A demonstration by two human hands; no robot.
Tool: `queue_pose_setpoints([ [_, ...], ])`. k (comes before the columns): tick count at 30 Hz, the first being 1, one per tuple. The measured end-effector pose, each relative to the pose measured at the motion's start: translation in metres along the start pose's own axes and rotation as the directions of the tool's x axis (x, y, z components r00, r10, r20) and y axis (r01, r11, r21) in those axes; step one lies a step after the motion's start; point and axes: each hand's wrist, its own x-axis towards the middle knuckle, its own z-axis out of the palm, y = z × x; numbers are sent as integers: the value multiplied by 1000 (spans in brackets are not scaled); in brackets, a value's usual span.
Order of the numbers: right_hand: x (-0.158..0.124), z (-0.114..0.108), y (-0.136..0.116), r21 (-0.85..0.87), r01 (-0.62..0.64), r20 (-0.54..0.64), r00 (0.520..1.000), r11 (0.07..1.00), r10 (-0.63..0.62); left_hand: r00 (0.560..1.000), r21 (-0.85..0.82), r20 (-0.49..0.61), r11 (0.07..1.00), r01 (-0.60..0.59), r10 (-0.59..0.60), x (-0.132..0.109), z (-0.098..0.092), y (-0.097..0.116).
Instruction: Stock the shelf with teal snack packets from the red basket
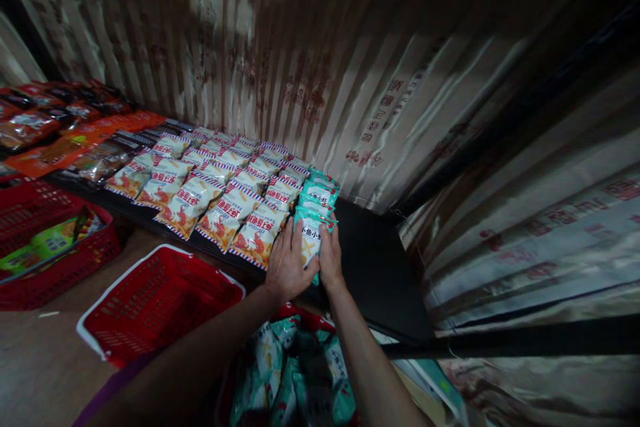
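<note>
A teal and white snack bag lies at the front of a short row of matching teal bags on the black shelf. My left hand presses along its left side, fingers stretched forward and thumb at the lower edge. On the opposite side, my right hand is pressed against the bag, so it is held between both hands. Several white and orange snack bags stand in rows directly left of my left hand. Below my forearms, a red basket holds many loose teal bags.
A red basket with a white rim sits on the floor at left. Farther left is another red basket with green packets. Orange and brown packs fill the shelf's left part. The black shelf extends right, with printed sheeting behind.
</note>
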Motion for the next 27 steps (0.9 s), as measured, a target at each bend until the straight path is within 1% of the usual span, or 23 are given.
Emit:
queue_pose_setpoints([
  [6, 1, 2, -2, -64, -12, 20, 1000, 998, 13, 1000, 5, -1, 1000, 12, -12, 0, 0, 0],
  [12, 2, 4, -3, -115, 20, -14, 1000, 993, -22, 999, -19, -32, 1000, 18, -19, 3, 5, -1],
  [16, 2, 5, -5, -130, 9, -17, 1000, 991, -11, 999, -32, -49, 999, 18, -20, 3, 4, -1],
  [19, 1, 5, -8, -141, -8, -5, 1000, 990, 7, 999, -25, -45, 1000, -11, 10, 2, 2, -1],
  [22, -1, 5, -10, -146, -9, -25, 1000, 989, 5, 998, 6, -45, 999, -54, 54, 0, 1, -2],
  [25, -6, 4, -10, -132, -3, -48, 999, 991, -3, 995, 39, -68, 996, -77, 79, -1, 1, -2],
  [27, -10, 5, -10, -131, 5, -38, 999, 991, -10, 991, 51, -88, 994, -98, 102, -1, 1, -3],
])
